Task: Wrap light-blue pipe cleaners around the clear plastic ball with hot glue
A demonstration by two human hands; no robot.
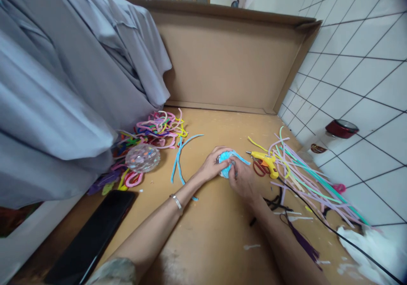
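My left hand (213,164) is closed around the left side of a blue coil of pipe cleaner (225,157), its thumb pressed across the front. At the coil's right side, my right hand (243,179) pinches near its edge with curled fingers. A blue end (243,159) sticks out to the right above that hand. Both hands hide parts of the coil, so its full shape cannot be made out. Loose blue pipe cleaners (178,162) lie on the tabletop left of my hands. A yellow glue gun (269,162) and red-handled scissors (260,167) lie just to the right.
A heap of coloured pipe cleaners (162,126) and a clear round container (142,158) sit at left, above a black phone (92,238). Pastel pipe cleaners (308,179), a red-lidded jar (330,136) and a black cord (318,219) occupy the right. Cardboard (222,60) stands behind; grey cloth (79,73) hangs left.
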